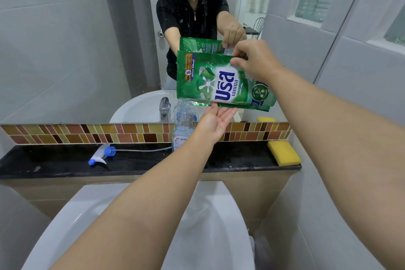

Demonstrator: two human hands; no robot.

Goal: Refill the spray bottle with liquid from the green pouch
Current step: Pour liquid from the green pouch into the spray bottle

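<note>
While right hand [254,61] pinches green pouch [221,81], Thai lettering and "5" legible, left hand [215,121] flat beneath, bottle [183,125] label unreadable.

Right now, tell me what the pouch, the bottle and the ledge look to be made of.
Pouch: thin flexible plastic film, glossy; it shines and creases. Bottle: clear plastic, likely; the tiles show through it. Ledge: dark polished stone, perhaps granite; it is speckled and faintly reflective.
</note>
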